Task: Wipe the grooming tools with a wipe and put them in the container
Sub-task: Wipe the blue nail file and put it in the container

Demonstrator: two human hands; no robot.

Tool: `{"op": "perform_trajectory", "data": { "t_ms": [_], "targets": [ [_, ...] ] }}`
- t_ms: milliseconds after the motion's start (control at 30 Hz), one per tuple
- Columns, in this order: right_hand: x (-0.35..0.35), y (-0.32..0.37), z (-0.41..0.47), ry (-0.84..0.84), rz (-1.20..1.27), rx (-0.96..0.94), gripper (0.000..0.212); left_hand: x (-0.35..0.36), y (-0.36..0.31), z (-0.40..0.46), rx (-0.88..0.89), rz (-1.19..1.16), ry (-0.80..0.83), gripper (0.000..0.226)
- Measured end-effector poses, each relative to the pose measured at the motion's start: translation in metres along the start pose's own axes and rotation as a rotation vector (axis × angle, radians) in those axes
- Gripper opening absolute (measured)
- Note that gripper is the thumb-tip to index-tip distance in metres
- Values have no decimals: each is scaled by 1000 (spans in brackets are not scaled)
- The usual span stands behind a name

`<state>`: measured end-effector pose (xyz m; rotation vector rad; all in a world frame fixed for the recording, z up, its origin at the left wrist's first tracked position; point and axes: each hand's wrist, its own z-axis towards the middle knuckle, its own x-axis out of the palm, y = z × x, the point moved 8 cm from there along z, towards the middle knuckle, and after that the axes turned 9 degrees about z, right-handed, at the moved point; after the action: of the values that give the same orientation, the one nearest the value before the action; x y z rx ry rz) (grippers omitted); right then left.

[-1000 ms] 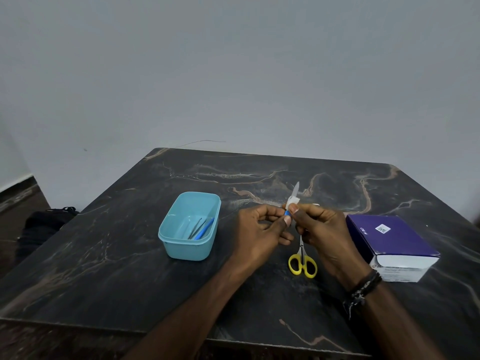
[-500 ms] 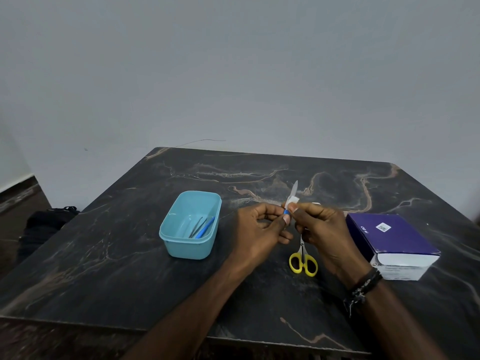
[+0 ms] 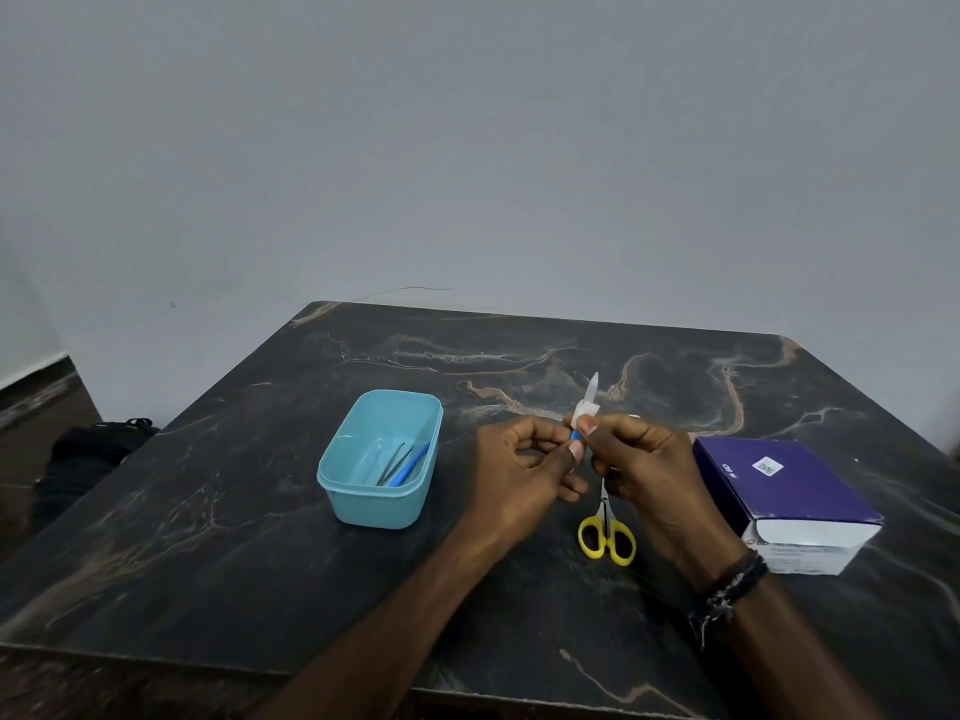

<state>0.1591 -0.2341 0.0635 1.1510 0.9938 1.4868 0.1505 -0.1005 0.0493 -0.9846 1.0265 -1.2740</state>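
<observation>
Left hand (image 3: 524, 462) pinched round the blue handle of a small tool (image 3: 586, 407), blade tip up. Right hand (image 3: 641, 462) just beside it, fingertips touching, clamped on a white wipe (image 3: 583, 409) folded round the blade above the left thumb. Judged mid-wipe on this tool. Lay further left of the left hand: a container (image 3: 382, 457), two or three slim tools already inside. Lay just below the right hand, partly hidden by it: scissors (image 3: 607, 532), yellow loops toward the person, probably not yet wiped. Stood right of the right hand: a purple box (image 3: 779, 485). Next move likely called for drawing the wipe off the tip, then carrying the tool left and dropping it in the container, point kept clear of fingers. Worked over a dark marbled table (image 3: 260, 537), plain grey wall (image 3: 467, 148) behind, dark bag (image 3: 88, 449) on the floor far left.
</observation>
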Motion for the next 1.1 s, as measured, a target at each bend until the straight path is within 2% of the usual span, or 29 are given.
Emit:
{"op": "perform_trajectory", "data": {
  "t_ms": [167,400,600,800,933,1100],
  "targets": [
    [-10,1,2,-84,76,-14,17,6,0,-3,-9,39,66,10],
    [2,-4,2,0,1,20,17,-5,-5,0,20,21,-31,8],
    [-17,2,4,-136,89,-32,15,1,-4,-3,14,78,6,1],
    [-17,5,3,-163,124,-44,15,-9,-6,-1,29,83,-65,5],
    [-15,4,3,-102,89,-30,13,-19,-10,-1,45,-13,-167,8],
    [12,3,-3,127,-154,-75,17,-33,-15,0,54,-133,-290,13]
  ]
}}
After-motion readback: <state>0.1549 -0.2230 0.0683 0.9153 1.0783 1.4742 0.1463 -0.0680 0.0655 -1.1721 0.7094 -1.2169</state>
